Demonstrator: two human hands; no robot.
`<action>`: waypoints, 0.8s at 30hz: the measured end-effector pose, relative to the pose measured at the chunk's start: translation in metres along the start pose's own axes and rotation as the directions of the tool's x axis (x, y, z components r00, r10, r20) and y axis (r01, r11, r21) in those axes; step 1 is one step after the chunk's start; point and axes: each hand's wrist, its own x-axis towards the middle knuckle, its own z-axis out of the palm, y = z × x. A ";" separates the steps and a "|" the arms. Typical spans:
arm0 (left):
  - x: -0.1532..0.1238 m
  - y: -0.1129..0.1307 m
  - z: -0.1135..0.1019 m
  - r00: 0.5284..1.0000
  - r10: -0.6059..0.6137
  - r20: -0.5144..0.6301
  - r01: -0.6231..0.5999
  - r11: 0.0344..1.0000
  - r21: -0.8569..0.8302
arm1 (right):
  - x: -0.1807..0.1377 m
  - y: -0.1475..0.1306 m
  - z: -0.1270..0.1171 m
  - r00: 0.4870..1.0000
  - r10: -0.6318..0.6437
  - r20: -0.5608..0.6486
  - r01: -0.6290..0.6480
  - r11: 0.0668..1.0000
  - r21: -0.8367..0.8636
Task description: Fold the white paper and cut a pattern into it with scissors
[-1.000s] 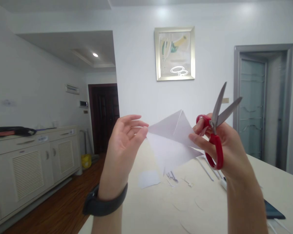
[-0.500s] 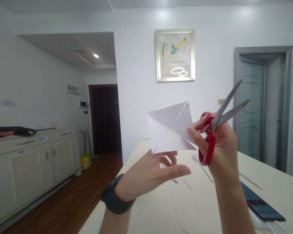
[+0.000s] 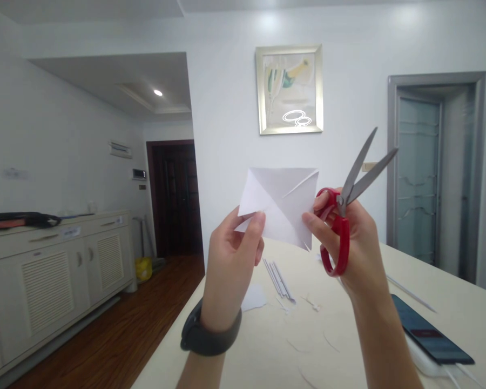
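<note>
Nearest the camera, the left hand [image 3: 235, 254] — a dark band on its wrist — is raised above the tabletop [image 3: 267, 346], its fingers [image 3: 256, 229] pinching the lower left corner of a folded white paper [image 3: 277, 202]. The right hand [image 3: 350, 246] pinches the paper's lower right edge between thumb and forefinger while its other fingers sit through the red loops of the scissors [image 3: 344, 216], whose blades stand spread and point up and to the right, clear of the sheet. The paper hangs in the air between the two hands, over the middle of the tabletop, creased along diagonals; no cut shows in it. Judging by that, the folding looks done and the cutting of this sheet is yet to begin. Below, thin paper strips [image 3: 278, 279] and small white scraps [image 3: 254, 297] lie scattered mid-tabletop — offcuts, it seems. A dark phone [image 3: 429, 332] lies near the right edge. Beyond, a framed picture [image 3: 290, 89] hangs on the far wall
</note>
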 end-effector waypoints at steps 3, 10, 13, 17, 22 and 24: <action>0.001 -0.001 0.000 0.999 0.024 -0.037 -0.024 1.000 -0.017 | 0.000 -0.002 -0.001 1.000 0.018 0.011 -0.018 1.000 0.018; 0.003 0.000 0.004 1.000 0.012 -0.024 -0.017 0.979 -0.202 | -0.001 -0.004 0.004 0.998 -0.048 -0.028 0.049 0.998 0.041; 0.002 0.004 0.004 1.000 -0.015 0.000 0.015 0.946 -0.325 | -0.002 -0.006 0.007 1.000 -0.012 -0.029 0.014 0.999 0.050; -0.001 0.009 0.005 0.999 -0.015 0.035 0.028 0.912 -0.410 | -0.003 -0.007 0.007 0.999 0.019 -0.029 -0.018 0.999 0.045; -0.011 0.013 0.020 0.992 -0.011 -0.124 -0.030 0.944 -0.328 | -0.003 -0.006 0.006 0.999 0.039 -0.009 -0.038 0.993 0.108; -0.014 0.014 0.025 0.981 -0.012 -0.192 -0.037 0.967 -0.250 | -0.003 -0.006 0.005 0.999 0.052 0.004 -0.052 0.988 0.146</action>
